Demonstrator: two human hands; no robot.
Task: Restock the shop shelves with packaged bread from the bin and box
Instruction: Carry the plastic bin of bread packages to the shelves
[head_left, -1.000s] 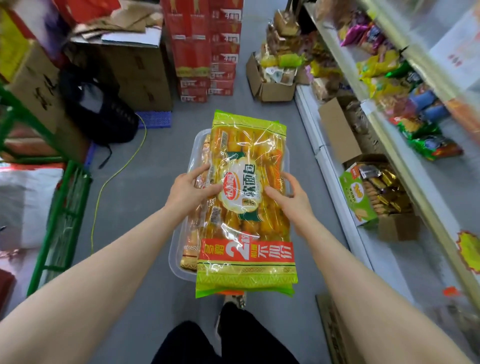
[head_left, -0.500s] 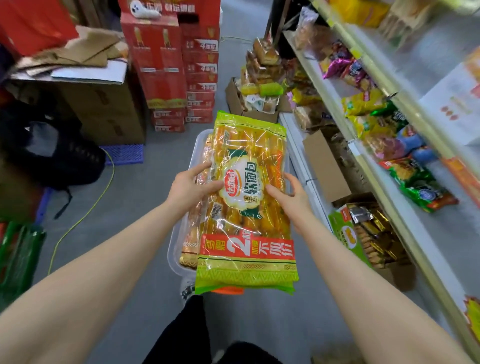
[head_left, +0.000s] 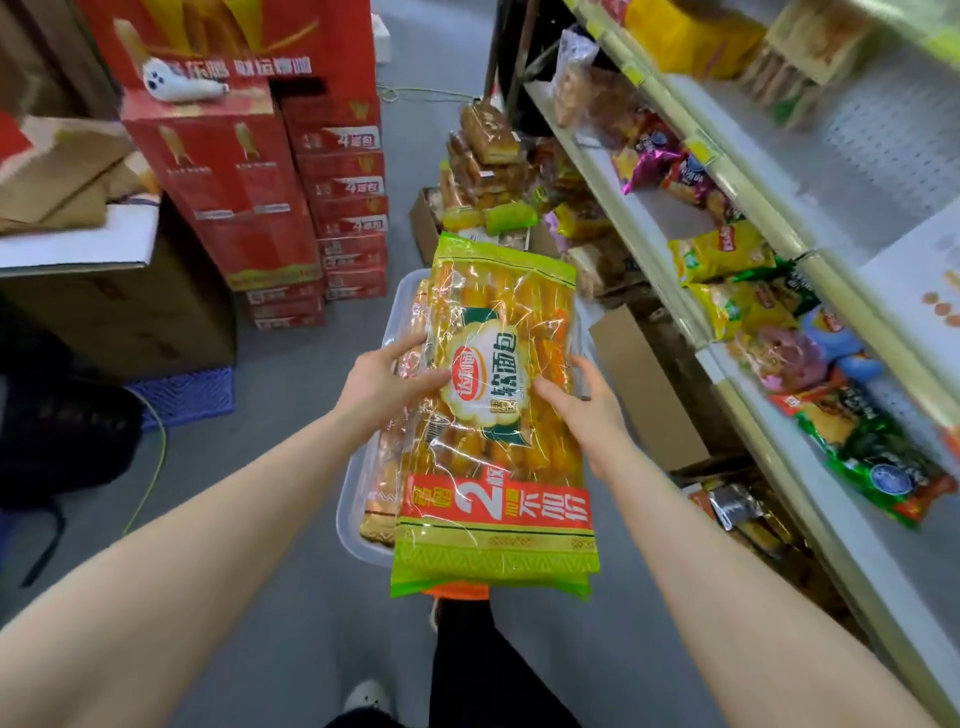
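Both hands clamp the bread pack (head_left: 498, 519) by its long edges at mid-length. The left hand (head_left: 384, 384) curls over the left edge and the right hand (head_left: 587, 410) over the right, so each grip is closed on the wrapper. The pack is held in the air above the clear bin (head_left: 353, 499) on the floor, its long axis running away from the person, roughly parallel to the shelf (head_left: 883, 587). The shelf lies to the right, so the right hand is nearer and would probably lead the swing across.
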